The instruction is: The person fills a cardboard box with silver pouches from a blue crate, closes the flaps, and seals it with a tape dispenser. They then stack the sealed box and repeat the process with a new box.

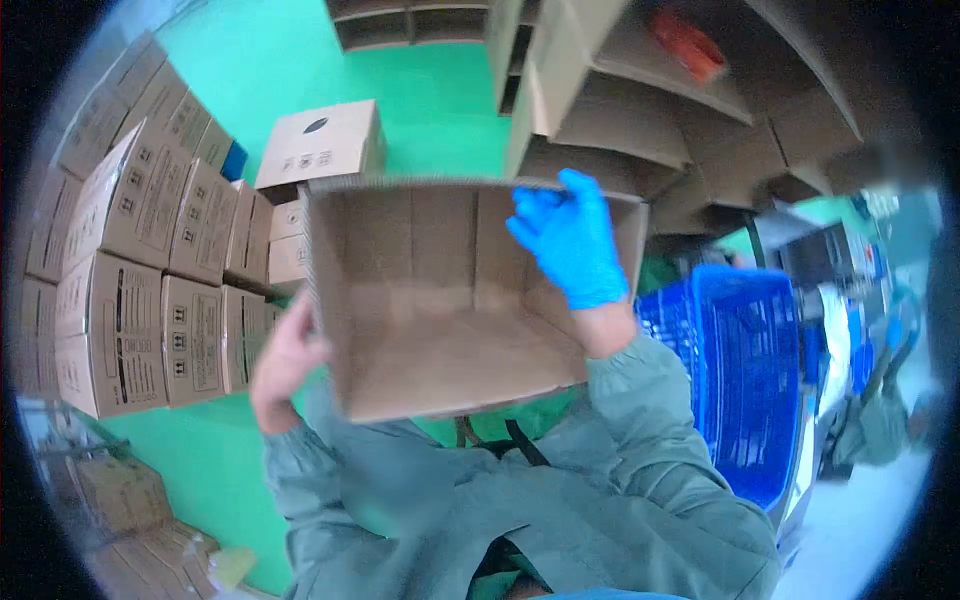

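And here's the open-topped, rectangular brown cardboard box (455, 350), right in front of the person's torso, its mouth turned up toward the head camera and its brown inner walls and floor on show. It looks light for its bulk, so weight shouldn't be the trouble. Stiffness is the thing to judge: corrugated board like this should stand firm at the corners and give a little mid-wall, and a hard squeeze could well bow a side. Dry board ought not to be slippery. The best holds look like opposite walls, or the rim close to a corner.

Now the hands! The gloved right hand (575, 240), in bright blue, reaches over the opening and grips the far rim near the right-hand corner, fingers bent and pointing leftward, wrist below the knuckles. The bare left hand (290, 355) is lower, against the outside of the left wall; it's blurred, and I can't tell how far its fingers close. Both forearms, in loose grey-green sleeves (655, 415), angle forward from the body, elbows out, bracketing the box.

Around it, a blue plastic basket (755, 400) stands just beside the right sleeve, stacked printed cartons (130, 200) rise on the left, and another pale brown carton (320, 145) sits beyond the far rim over green floor (250, 50).
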The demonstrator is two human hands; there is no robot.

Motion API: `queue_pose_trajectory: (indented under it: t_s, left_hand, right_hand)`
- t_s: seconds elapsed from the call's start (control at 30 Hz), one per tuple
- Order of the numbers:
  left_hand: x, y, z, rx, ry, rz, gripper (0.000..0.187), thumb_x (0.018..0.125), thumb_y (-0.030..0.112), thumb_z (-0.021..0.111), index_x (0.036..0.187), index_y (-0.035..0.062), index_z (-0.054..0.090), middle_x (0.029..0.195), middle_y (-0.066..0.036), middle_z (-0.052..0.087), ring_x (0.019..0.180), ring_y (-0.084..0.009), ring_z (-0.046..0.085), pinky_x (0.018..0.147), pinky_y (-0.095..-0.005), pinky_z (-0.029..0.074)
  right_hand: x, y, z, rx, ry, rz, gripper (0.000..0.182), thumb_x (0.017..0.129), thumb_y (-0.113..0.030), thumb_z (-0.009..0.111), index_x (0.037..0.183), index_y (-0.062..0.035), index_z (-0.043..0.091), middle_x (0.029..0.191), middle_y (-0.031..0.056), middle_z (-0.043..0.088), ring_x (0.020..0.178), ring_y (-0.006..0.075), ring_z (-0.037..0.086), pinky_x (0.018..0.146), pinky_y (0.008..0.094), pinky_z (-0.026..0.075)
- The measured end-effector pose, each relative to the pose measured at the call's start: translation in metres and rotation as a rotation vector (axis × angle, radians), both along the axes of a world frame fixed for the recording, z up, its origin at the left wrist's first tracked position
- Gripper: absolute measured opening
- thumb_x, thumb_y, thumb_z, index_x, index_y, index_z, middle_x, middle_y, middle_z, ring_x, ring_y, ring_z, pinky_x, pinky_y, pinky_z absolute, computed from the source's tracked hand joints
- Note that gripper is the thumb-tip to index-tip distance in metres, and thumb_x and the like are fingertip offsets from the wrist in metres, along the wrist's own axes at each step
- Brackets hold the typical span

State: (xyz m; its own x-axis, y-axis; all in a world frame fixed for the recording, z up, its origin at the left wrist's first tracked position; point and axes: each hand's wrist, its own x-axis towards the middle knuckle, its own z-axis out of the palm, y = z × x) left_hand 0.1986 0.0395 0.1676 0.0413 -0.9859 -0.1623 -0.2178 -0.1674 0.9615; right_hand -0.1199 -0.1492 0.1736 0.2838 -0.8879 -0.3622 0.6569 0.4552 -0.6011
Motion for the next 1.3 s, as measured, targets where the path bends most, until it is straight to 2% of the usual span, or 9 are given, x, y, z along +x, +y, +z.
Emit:
queue_pose_trajectory:
  t_s: [0.27, 0.43, 0.6, 0.63, 0.67, 0.9, 1.0, 1.17, 1.3]
  left_hand:
    - [-0.076, 0.024, -0.095, -0.111, -0.830, 0.102, 0.058, 0.087, 0.004, 0.050, 0.143, 0.0021, 0.037, 0.085, -0.028, 0.065, 0.072, -0.0427, 0.065, 0.064, -0.0473, 0.049]
    - [-0.055, 0.023, -0.083, 0.017, -0.642, -0.068, 0.057, 0.087, 0.002, 0.050, 0.143, 0.0004, 0.039, 0.072, -0.022, 0.059, 0.054, -0.0197, 0.051, 0.055, -0.0351, 0.045]
    - [-0.059, 0.025, -0.092, -0.080, -0.660, -0.105, 0.058, 0.087, 0.003, 0.053, 0.143, 0.0008, 0.039, 0.075, -0.018, 0.060, 0.057, -0.0189, 0.051, 0.056, -0.0352, 0.045]
    - [-0.054, 0.029, -0.103, -0.152, -0.785, -0.106, 0.059, 0.087, 0.003, 0.053, 0.144, 0.0008, 0.037, 0.078, -0.020, 0.062, 0.059, -0.0252, 0.054, 0.058, -0.0384, 0.046]
    - [-0.053, 0.036, -0.107, -0.219, -0.912, -0.108, 0.060, 0.087, 0.004, 0.053, 0.144, 0.0008, 0.035, 0.081, -0.022, 0.064, 0.060, -0.0315, 0.058, 0.060, -0.0415, 0.047]
    - [-0.089, 0.021, -0.062, 0.148, -1.170, -0.164, 0.070, 0.083, 0.013, 0.060, 0.145, 0.0007, 0.029, 0.091, -0.028, 0.065, 0.085, -0.0433, 0.063, 0.075, -0.0496, 0.051]
    - [-0.086, 0.028, -0.056, -0.362, -1.658, -0.110, 0.083, 0.078, 0.029, 0.072, 0.142, -0.0032, 0.031, 0.110, -0.030, 0.061, 0.099, -0.0437, 0.060, 0.087, -0.0488, 0.050]
    - [-0.194, -0.006, 0.060, -0.222, -0.481, -0.321, 0.083, 0.079, 0.031, 0.074, 0.140, -0.0065, 0.033, 0.129, -0.027, 0.054, 0.121, -0.0376, 0.052, 0.100, -0.0418, 0.042]
    - [-0.249, -0.007, 0.099, -0.552, 0.062, -0.024, 0.067, 0.083, 0.028, 0.073, 0.130, -0.0071, 0.042, 0.122, -0.024, 0.058, 0.106, -0.0333, 0.061, 0.089, -0.0392, 0.048]
  right_hand:
    - [-0.101, 0.120, -0.036, -0.243, 0.377, 0.131, 0.029, 0.097, -0.024, 0.055, 0.121, -0.0077, 0.056, 0.112, 0.0104, 0.064, 0.094, 0.0229, 0.064, 0.075, 0.0363, 0.053]
    - [-0.348, 0.164, -0.028, -0.528, 1.697, -1.201, 0.059, 0.085, -0.016, 0.071, 0.133, 0.0069, 0.045, 0.127, 0.0186, 0.054, 0.118, 0.0273, 0.050, 0.100, 0.0359, 0.042]
    - [-0.511, 0.244, -0.140, 0.001, 2.008, -0.131, 0.111, 0.067, -0.029, 0.086, 0.146, 0.0111, 0.020, 0.140, 0.0232, 0.045, 0.126, 0.0279, 0.048, 0.106, 0.0382, 0.037]
    - [-0.513, 0.253, -0.153, 0.045, 1.265, -0.039, 0.120, 0.065, -0.030, 0.087, 0.148, 0.0108, 0.010, 0.143, 0.0255, 0.042, 0.130, 0.0295, 0.045, 0.107, 0.0378, 0.037]
    - [-0.516, 0.250, -0.175, -0.170, 1.777, 0.149, 0.121, 0.062, -0.028, 0.088, 0.149, 0.0077, 0.011, 0.144, 0.0267, 0.041, 0.130, 0.0332, 0.045, 0.104, 0.0392, 0.041]
    - [-0.488, 0.181, -0.149, -0.217, 2.315, -0.082, 0.028, 0.089, -0.025, 0.052, 0.079, -0.0036, 0.067, 0.082, 0.0267, 0.063, 0.076, 0.0423, 0.066, 0.067, 0.0496, 0.051]
    - [-0.391, 0.192, 0.004, -0.139, 1.584, -0.361, 0.020, 0.088, -0.013, 0.062, 0.097, 0.0028, 0.070, 0.073, 0.0056, 0.066, 0.065, 0.0102, 0.056, 0.058, 0.0294, 0.046]
    - [-0.271, 0.222, 0.109, -0.485, 0.933, -0.647, 0.020, 0.092, -0.011, 0.055, 0.103, 0.0041, 0.063, 0.081, 0.0069, 0.062, 0.068, 0.0135, 0.061, 0.057, 0.0261, 0.050]
    - [-0.172, 0.184, 0.064, -0.787, 1.149, -0.290, 0.020, 0.094, -0.019, 0.059, 0.097, -0.0017, 0.069, 0.080, 0.0006, 0.061, 0.072, 0.0097, 0.051, 0.067, 0.0265, 0.044]
